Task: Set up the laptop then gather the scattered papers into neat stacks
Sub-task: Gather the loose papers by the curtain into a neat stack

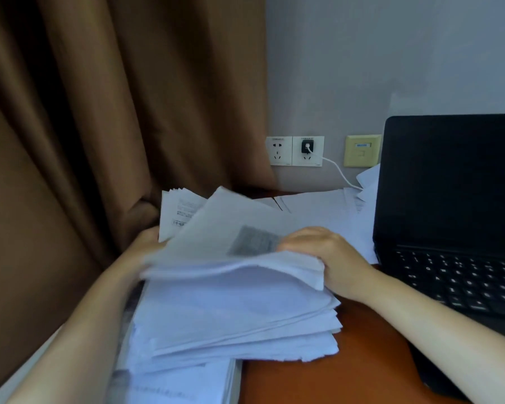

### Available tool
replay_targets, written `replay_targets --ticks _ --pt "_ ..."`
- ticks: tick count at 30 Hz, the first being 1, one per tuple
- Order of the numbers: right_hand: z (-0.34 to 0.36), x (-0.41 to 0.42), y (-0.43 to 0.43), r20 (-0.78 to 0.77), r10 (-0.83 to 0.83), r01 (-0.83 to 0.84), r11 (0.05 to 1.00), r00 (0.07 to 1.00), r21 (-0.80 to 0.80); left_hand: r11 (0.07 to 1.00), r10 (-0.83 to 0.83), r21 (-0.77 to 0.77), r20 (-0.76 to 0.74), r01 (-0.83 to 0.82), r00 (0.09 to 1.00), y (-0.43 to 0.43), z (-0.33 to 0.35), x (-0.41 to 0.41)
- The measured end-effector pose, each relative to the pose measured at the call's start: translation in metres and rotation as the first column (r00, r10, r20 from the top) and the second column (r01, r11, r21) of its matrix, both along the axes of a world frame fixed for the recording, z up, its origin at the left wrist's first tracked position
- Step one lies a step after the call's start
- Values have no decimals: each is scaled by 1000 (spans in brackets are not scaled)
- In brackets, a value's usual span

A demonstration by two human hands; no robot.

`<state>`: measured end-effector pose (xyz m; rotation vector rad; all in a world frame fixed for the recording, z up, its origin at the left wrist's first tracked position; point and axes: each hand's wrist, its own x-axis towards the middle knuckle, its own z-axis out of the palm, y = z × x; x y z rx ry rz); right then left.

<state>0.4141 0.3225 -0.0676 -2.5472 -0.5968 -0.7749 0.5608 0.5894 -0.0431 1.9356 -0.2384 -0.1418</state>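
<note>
Papers [231, 325] cover the left part of the counter [362, 360] in front of you, in an uneven stack whose sheets stick out at several angles. Just above this stack you hold a lifted bundle [216, 243] of sheets between both hands. It is tilted, its far edge higher, and a grey printed block shows on its top sheet.

Your left hand [146, 243] grasps the bundle at its left edge, with the fingers mostly hidden behind the paper. Your right hand [324, 258] grasps the right edge, with the fingers curled over the top sheet.

A thicker pile [187, 386] with printed lines lies under the stack at the near edge. More loose sheets [318, 211] lie flat farther back, near the wall, and reach up to the laptop [449, 185].

The laptop stands open on the right of the counter, its screen dark and its keyboard toward you.

A brown curtain [85, 112] hangs at the left. A white cable [337, 170] runs from the wall sockets [293, 151] down toward the sheets beside the laptop.
</note>
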Motion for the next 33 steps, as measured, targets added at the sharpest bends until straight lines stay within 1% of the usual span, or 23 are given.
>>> replay_targets --ticks 1,3,4,5,6,7,9,10,12,13,14,16,18,19,22,24,26,28,30,33 --pt "-3 -1 2 -108 -10 11 1000 994 9 999 37 -24 -34 -37 999 -4 2 0" --pt "-6 -2 1 -316 -32 32 999 948 -7 990 134 -24 -74 -136 988 -8 3 -3" --pt "-4 -3 -1 -384 -35 32 999 923 -14 990 135 -28 -103 -138 985 -8 4 -5" --pt "-1 -4 -4 -439 -56 51 998 897 -24 992 112 -43 -105 -117 988 -6 4 -7" --pt "1 -5 -8 -487 -84 79 996 870 -32 998 45 -42 -92 -49 995 -7 3 -9" --pt "3 -6 -12 -519 -124 120 992 846 -43 1000 -19 0 -61 19 998 -4 0 -10" --pt "5 -7 -21 -554 -229 257 966 800 -29 994 -91 68 13 90 996 -2 -2 -12" --pt "6 -8 -24 -571 -257 342 939 780 44 992 -101 74 41 98 994 -3 -2 -13" --pt "7 -5 -23 -606 -213 465 835 766 294 992 -113 66 84 107 990 -5 -1 -12" --pt "7 -3 -21 -610 -161 474 787 776 396 992 -119 61 92 114 989 -5 0 -13" --pt "8 -1 -15 -613 -111 465 758 782 456 991 -123 62 93 118 988 -5 2 -13" --pt "7 2 -2 -627 -93 435 798 773 418 991 -128 59 95 122 987 -5 3 -13" --pt "1 8 5 -613 -152 414 856 775 311 994 -91 74 82 85 992 -5 3 -12" --pt "-2 9 5 -613 -154 397 873 775 283 996 -61 72 61 56 996 -5 3 -11" --pt "-5 10 8 -628 -40 294 906 777 306 999 -25 48 -21 26 999 -7 1 -9" --pt "-7 12 7 -629 -40 267 925 777 271 995 -29 96 10 28 1000 -7 -1 -10" --pt "-5 13 4 -605 -77 306 908 793 285 995 -12 100 69 6 998 -8 1 -13" --pt "-2 15 -4 -563 -217 407 882 798 237 998 21 57 127 -28 992 -5 4 -15" --pt "5 16 -10 -572 -351 532 827 741 182 997 68 15 188 -72 980 0 7 -16" --pt "20 21 -14 -706 -342 623 762 620 178 992 123 -22 247 -121 961 6 8 -17"
